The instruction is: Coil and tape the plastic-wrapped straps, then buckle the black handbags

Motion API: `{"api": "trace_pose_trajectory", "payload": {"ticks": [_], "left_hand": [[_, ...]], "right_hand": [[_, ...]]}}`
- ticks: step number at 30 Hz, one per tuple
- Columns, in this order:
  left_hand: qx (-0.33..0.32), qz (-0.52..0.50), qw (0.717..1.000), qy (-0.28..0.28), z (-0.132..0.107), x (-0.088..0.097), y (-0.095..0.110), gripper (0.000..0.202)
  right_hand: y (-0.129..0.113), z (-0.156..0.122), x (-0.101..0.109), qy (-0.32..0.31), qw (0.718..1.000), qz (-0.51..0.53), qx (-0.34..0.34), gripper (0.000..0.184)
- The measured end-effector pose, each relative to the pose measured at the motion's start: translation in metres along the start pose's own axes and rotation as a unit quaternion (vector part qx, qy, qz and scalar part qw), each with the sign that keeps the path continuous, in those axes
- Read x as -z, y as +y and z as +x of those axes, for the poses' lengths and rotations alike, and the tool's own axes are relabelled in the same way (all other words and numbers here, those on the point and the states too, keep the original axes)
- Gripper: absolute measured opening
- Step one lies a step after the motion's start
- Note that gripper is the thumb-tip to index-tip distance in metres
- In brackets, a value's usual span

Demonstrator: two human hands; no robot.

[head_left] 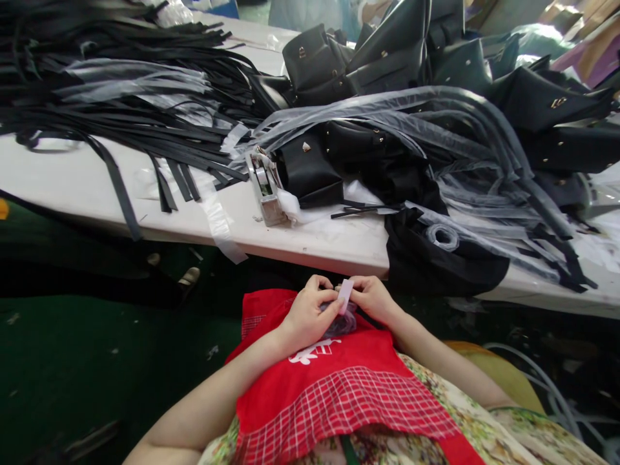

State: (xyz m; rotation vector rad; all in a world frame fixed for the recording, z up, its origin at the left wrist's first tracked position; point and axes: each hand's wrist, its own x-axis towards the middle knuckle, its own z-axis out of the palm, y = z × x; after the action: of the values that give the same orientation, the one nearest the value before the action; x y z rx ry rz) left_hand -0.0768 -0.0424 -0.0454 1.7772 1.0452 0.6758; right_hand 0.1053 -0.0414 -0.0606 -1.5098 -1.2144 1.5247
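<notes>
My left hand and my right hand meet over my lap, just off the table's front edge. Both are closed in a pinch around a small flat pale strip, perhaps paper or tape. A crumpled bundle of clear plastic lies beneath the strip, against the red apron; whether my fingers also hold it I cannot tell. Some fingertips are hidden behind the hands. On the table ahead stands a metal tape dispenser.
Black straps cover the table's left side. Black leather bags are piled at the back. Plastic-wrapped straps curve across the right, near a clear coiled roll on black cloth. Another person's shoe shows at left.
</notes>
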Motion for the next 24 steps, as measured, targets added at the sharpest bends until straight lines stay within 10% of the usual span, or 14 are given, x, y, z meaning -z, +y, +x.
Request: {"api": "trace_pose_trajectory", "payload": {"ticks": [14, 19, 24], "left_hand": [[0.097, -0.093, 0.989, 0.059, 0.000, -0.008, 0.005, 0.020], [0.093, -0.069, 0.993, 0.028, 0.001, -0.007, 0.007, 0.025], [0.177, -0.122, 0.972, -0.098, 0.002, 0.002, 0.000, 0.029]], "right_hand": [[-0.021, -0.007, 0.018, -0.104, 0.991, 0.077, -0.014, 0.034], [-0.021, -0.003, 0.019, -0.123, 0.992, -0.024, -0.033, 0.029], [-0.030, -0.009, 0.008, -0.067, 0.965, -0.222, 0.123, 0.014]]}}
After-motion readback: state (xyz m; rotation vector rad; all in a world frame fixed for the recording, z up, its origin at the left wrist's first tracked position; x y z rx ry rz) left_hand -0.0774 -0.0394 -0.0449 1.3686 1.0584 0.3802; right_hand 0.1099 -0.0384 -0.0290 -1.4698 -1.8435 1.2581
